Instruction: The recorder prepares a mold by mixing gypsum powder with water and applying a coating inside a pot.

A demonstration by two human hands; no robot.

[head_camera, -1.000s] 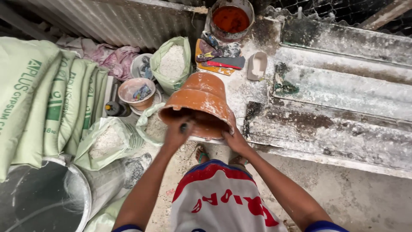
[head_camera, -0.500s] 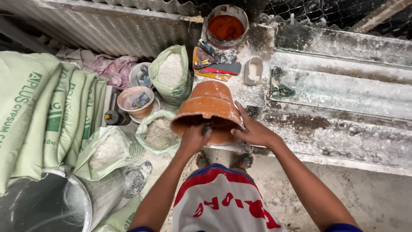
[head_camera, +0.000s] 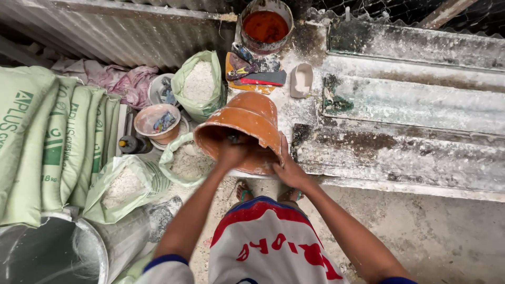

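**Orange mould tipped on its side at the bench edge**

At the near edge of the white-dusted bench (head_camera: pixel 315 113), an orange bucket-shaped mould (head_camera: pixel 247 123) is held tilted, its closed, narrower end pointed far and up and its wide open mouth turned toward the person. Its outer wall is smooth and terracotta-orange, with a stepped band running round it near the closed end; the inside is seen as darker and streaked with pale residue. The left hand (head_camera: pixel 231 155) is reached into the mouth, the fingers curled around a small dark tool whose kind cannot be told. The right hand (head_camera: pixel 288 169) is pressed against the rim on the right side, fingers spread flat along the wall and the thumb hooked at the edge.

Beyond the mould, a red-handled scraper (head_camera: pixel 260 80) and other flat tools are laid on the bench, with a small white cup (head_camera: pixel 302 80) just to their right and a round tub of red-orange liquid (head_camera: pixel 265 26) at the far edge. To the left, open green sacks of white powder (head_camera: pixel 197 84) are stood near a pink bowl (head_camera: pixel 157 121) holding scraps, and stacked green-printed sacks (head_camera: pixel 47 142) are piled at the far left. A metal basin (head_camera: pixel 97 252) is seen at the near left corner. Corrugated sheets (head_camera: pixel 415 110) crusted with white are laid to the right.
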